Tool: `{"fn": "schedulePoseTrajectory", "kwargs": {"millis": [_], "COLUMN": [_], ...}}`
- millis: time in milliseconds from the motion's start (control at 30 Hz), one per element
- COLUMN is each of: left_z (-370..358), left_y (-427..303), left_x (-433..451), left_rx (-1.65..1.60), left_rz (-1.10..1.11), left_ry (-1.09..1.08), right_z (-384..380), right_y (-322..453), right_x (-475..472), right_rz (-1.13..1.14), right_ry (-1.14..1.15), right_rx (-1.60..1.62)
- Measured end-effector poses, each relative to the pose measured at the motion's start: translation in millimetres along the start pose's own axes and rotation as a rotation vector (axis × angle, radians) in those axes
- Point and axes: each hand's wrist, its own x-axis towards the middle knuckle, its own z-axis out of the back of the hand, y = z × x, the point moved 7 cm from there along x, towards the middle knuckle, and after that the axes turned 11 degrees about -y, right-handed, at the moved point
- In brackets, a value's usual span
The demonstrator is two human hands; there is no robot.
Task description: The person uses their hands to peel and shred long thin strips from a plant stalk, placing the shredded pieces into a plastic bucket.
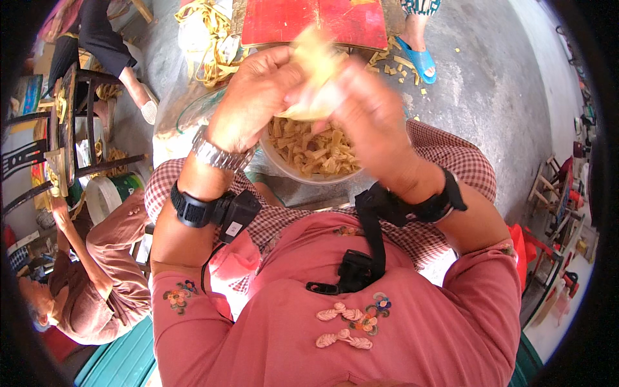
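Note:
Above a round white tub, my left hand pinches a pale yellow strip that looks like tofu skin. My right hand grips the strip from the other side, its fingers blurred by motion. A loose yellow part of the strip stands up between both hands, also blurred. Inside the tub are many short yellow knotted pieces; its far rim is hidden behind my hands. The tub sits between my knees.
Ahead is a red board, with yellow scraps on the floor beside it. Long yellow strips hang over a pale container at its left. A foot in a blue slipper is at right; a seated person works at left.

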Motion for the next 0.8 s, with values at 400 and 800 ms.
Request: {"fn": "schedulePoseTrajectory", "kwargs": {"millis": [400, 800], "left_z": [-20, -7], "left_y": [-81, -61], "left_x": [-50, -36], "left_rx": [0.756, -0.054], "left_rz": [-0.94, -0.324], "left_ry": [-0.113, 0.149], "right_z": [13, 3], "right_y": [7, 24], "right_x": [24, 16], "right_rz": [-0.05, 0.159], "right_ry": [-0.088, 0.169], "right_rx": [-0.148, -0.347]}}
